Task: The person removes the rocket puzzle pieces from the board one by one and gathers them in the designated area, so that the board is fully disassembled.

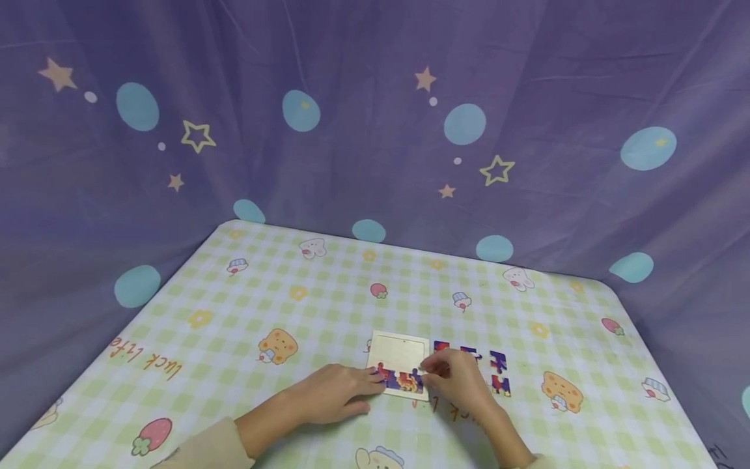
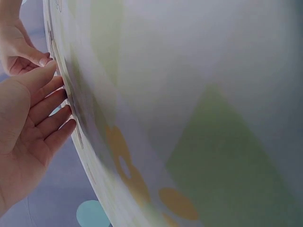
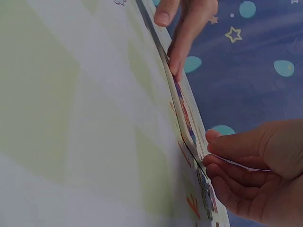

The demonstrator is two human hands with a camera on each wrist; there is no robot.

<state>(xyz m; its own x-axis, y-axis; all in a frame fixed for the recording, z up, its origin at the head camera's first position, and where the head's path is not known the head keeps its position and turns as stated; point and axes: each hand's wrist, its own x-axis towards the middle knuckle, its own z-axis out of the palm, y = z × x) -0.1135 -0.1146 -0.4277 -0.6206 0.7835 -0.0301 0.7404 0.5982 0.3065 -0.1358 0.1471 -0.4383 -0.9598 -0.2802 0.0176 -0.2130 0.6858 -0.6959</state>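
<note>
A pale jigsaw tray (image 1: 400,348) lies flat on the table, with red, purple and yellow puzzle pieces (image 1: 404,380) joined along its near side. My left hand (image 1: 335,393) rests its extended fingertips on the left end of that row. At the tray's right edge is my right hand (image 1: 459,383), thumb and fingers bent and a little apart. In the right wrist view a gap shows between the thumb (image 3: 232,142) and the fingers, with no piece visible there. The right hand partly covers loose puzzle pieces (image 1: 471,352) beside the tray.
More loose pieces lie right of the right hand, one puzzle piece (image 1: 498,361) farther back and another puzzle piece (image 1: 500,385) nearer. A checked tablecloth (image 1: 234,384) with printed cartoons covers the table. Behind the table hangs a purple curtain (image 1: 375,163).
</note>
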